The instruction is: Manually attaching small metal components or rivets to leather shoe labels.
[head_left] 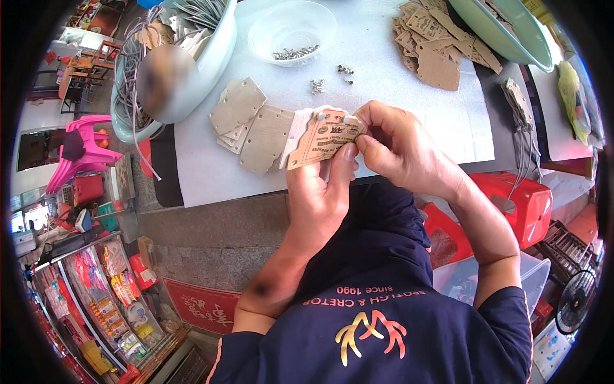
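Observation:
My left hand [320,198] holds up a brown printed cardboard tag [326,141] with a wavy edge, its thumb near the lower right edge. The thumb and forefinger of my right hand [400,147] pinch the tag's right end; whether a small fastener is between them is hidden. Two pale round pieces show along the tag's top edge. Directly behind it is a whitish card [295,137]. Fanned out to the left are several grey cards with holes [267,137]. Beyond the tag, small metal fasteners [317,86] lie on the white sheet [390,70].
A clear plastic bowl [256,41] with more metal fasteners stands at the back. Grey cords hang out of a pale basin [220,61] at left. Brown cards [438,69] are piled beside a green basin [534,54] at right. Corded tags [519,105] lie at the table's right.

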Motion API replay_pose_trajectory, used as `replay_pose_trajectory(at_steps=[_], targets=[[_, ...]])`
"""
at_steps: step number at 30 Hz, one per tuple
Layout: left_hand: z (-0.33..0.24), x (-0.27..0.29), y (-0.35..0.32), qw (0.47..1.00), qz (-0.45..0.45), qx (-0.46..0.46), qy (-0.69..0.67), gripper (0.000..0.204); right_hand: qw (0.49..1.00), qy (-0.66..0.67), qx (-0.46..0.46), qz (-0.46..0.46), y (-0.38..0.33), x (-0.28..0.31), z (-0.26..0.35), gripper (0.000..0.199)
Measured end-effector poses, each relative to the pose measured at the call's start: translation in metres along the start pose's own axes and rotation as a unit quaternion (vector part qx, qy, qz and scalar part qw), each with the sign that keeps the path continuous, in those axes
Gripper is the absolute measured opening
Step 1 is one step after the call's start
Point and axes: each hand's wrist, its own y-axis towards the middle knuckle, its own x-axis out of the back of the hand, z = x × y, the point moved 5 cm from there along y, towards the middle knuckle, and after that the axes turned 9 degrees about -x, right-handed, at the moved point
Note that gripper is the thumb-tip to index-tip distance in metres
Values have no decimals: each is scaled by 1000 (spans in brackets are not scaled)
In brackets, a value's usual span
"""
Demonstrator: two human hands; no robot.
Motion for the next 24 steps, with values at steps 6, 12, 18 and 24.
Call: replay_pose_trajectory(at_steps=[6, 12, 18, 24], targets=[[-2, 6, 2, 998, -39, -2, -45, 17, 984, 153, -66, 60, 4, -6, -8, 20], [-6, 12, 7, 994, -22, 48, -99, 19, 952, 284, -79, 82, 5, 1, -13, 31], [-10, 11, 11, 995, -6, 46, -90, 17, 967, 219, -75, 108, 4, 1, -14, 20], [-15, 1, 12, 994, -14, 110, -20, 12, 997, 72, -12, -6, -11, 13, -12, 18]])
